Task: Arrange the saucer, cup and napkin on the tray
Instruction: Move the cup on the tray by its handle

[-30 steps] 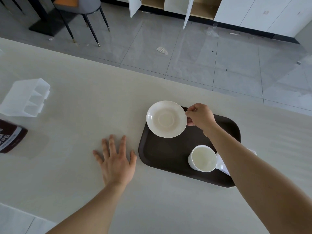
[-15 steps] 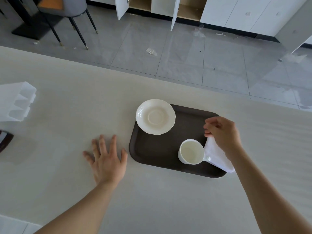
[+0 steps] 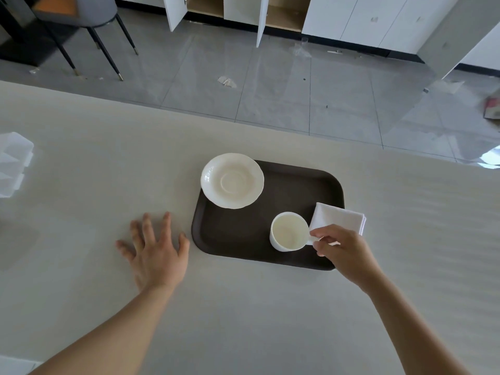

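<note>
A dark brown tray (image 3: 292, 185) lies on the pale table. A white scalloped saucer (image 3: 232, 180) rests on the tray's far left corner, overhanging its rim. A white empty cup (image 3: 289, 231) stands upright at the tray's near right. A folded white napkin (image 3: 338, 216) lies over the tray's right edge, just behind the cup's handle. My right hand (image 3: 345, 250) pinches the cup's handle, which its fingers mostly hide. My left hand (image 3: 155, 251) lies flat on the table, fingers spread, just left of the tray.
A clear plastic container (image 3: 13, 163) sits at the table's far left edge. The table's far edge drops to a grey tiled floor with a chair (image 3: 89, 25) and open white cabinets (image 3: 243, 12) beyond.
My right hand let go of the saucer, left it on the tray's far left corner, moved back over the napkin and took the cup's handle. The left hand stayed flat.
</note>
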The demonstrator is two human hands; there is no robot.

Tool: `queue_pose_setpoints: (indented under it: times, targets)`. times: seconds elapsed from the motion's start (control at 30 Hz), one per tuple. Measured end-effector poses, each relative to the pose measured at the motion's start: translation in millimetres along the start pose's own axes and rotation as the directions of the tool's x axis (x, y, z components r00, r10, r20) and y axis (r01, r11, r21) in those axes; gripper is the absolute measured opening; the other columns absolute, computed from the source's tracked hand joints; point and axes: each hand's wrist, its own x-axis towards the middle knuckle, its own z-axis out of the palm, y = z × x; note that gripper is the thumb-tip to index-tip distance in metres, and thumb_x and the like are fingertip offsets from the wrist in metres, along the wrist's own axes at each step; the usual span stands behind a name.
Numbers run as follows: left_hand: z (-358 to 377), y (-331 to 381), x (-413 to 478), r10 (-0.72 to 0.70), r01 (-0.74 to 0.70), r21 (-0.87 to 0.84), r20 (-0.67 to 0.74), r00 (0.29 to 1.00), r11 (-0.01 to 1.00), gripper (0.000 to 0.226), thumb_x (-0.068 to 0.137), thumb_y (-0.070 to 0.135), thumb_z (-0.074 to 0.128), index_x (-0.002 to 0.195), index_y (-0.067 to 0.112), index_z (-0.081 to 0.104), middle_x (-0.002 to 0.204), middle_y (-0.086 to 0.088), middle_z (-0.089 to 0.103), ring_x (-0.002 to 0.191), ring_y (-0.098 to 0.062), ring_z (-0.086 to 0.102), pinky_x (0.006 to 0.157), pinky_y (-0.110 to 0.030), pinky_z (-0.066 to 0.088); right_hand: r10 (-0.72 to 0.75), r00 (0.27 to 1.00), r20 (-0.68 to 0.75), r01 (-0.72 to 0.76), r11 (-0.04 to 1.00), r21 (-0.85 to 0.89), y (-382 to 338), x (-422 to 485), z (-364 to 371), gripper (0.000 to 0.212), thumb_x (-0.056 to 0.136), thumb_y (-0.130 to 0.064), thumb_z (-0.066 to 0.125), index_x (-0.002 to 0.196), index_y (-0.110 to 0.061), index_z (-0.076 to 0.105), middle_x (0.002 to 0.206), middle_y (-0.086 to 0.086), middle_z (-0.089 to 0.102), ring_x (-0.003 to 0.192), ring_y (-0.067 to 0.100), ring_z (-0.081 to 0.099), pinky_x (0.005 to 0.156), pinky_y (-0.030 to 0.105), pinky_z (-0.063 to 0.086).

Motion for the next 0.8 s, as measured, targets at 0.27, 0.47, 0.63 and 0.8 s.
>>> queue_pose_setpoints:
  times: [0.27, 0.47, 0.63, 0.8]
  targets:
    - [1.5, -0.1, -0.4, -0.005, 0.005, 0.002, -0.004, 1.000, 1.000, 0.063, 0.091, 0.044, 0.054, 0.149, 0.026, 0.038, 0.159, -0.016, 0.027, 0.149, -0.040, 0.016, 0.115, -0.069, 0.006, -0.193, 0.978, -0.082, 0.171, 0.960, -0.222, 3.4, -2.8, 6.6, 0.006, 0.088, -0.017, 0.075, 0.092, -0.019, 0.078, 0.086, -0.017, 0.065, 0.074, -0.003, 0.064, 0.062, 0.002, 0.043]
    - [0.3, 0.6, -1.0, 0.000, 0.000, -0.005, -0.007, 1.000, 1.000, 0.063, 0.091, 0.044, 0.055, 0.149, 0.026, 0.038, 0.160, -0.017, 0.027, 0.149, -0.041, 0.016, 0.115, -0.068, 0.006, -0.186, 0.973, -0.137, 0.160, 0.971, -0.179, 3.9, -2.5, 11.7, 0.006, 0.090, -0.016, 0.072, 0.090, -0.018, 0.078, 0.089, -0.007, 0.072, 0.078, 0.004, 0.067, 0.064, 0.003, 0.043]
    - [-0.8, 1.5, -0.5, 0.004, -0.004, -0.006, -0.008, 1.000, 1.000, 0.063, 0.091, 0.043, 0.055, 0.149, 0.026, 0.038, 0.159, -0.017, 0.027, 0.149, -0.041, 0.016, 0.115, -0.069, 0.006, -0.114, 0.971, -0.211, 0.092, 0.990, -0.108, 0.8, 3.7, 22.0, 0.007, 0.090, -0.018, 0.071, 0.086, -0.018, 0.077, 0.087, -0.007, 0.072, 0.079, 0.006, 0.066, 0.066, 0.008, 0.041]
    - [-1.5, 1.9, -0.9, 0.003, -0.004, -0.010, -0.011, 1.000, 1.000, 0.063, 0.091, 0.043, 0.055, 0.148, 0.025, 0.039, 0.159, -0.017, 0.028, 0.148, -0.042, 0.016, 0.115, -0.070, 0.006, -0.037, 0.954, -0.298, 0.032, 0.999, -0.023, -3.9, 11.6, 32.1, 0.011, 0.091, -0.024, 0.071, 0.086, -0.017, 0.077, 0.084, -0.004, 0.074, 0.076, 0.014, 0.069, 0.067, 0.019, 0.049]
